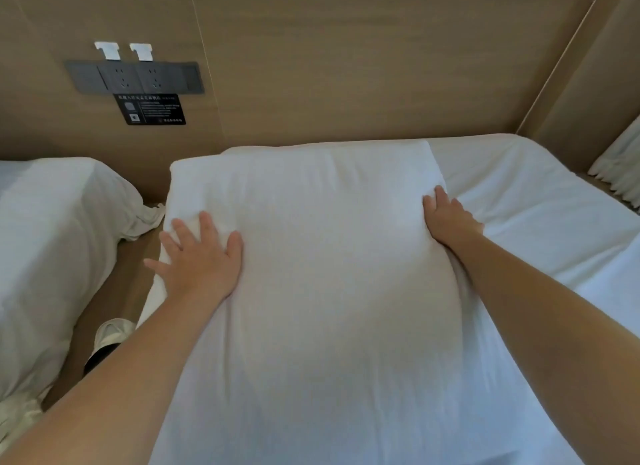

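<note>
White pillow (329, 274) lies on bed (536, 204) against wooden wall (346, 66); left hand (201, 256) flat on its left edge, grip spread; right hand (450, 218) presses its right side, fingers straight, close together; socket panel (135, 78) upper left

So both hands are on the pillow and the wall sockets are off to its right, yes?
Not quite. The left hand and right hand are on the pillow, but the head view shows the sockets on the wall to its left, not its right.
</note>
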Action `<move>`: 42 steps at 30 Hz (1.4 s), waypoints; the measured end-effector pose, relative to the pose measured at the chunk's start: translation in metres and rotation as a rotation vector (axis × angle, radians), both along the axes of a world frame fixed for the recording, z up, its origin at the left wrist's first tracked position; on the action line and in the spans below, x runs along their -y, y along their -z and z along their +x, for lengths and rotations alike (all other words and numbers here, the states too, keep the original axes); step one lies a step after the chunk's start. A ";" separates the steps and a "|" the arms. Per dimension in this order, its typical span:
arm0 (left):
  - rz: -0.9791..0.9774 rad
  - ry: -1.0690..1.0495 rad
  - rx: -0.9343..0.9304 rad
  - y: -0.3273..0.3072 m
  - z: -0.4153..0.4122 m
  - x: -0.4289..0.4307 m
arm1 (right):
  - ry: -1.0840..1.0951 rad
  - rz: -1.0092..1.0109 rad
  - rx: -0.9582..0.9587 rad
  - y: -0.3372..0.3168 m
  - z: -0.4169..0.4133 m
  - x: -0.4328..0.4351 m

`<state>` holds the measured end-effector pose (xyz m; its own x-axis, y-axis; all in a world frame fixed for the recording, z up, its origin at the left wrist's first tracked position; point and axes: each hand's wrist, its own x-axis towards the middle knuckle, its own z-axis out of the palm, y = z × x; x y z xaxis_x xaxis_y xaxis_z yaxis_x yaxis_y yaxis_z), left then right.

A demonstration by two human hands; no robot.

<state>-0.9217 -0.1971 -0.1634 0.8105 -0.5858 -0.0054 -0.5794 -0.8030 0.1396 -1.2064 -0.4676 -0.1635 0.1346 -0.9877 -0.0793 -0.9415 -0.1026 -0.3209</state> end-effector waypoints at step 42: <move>-0.146 1.314 0.177 0.028 0.088 0.061 | 0.084 -0.116 -0.555 0.059 0.120 -0.142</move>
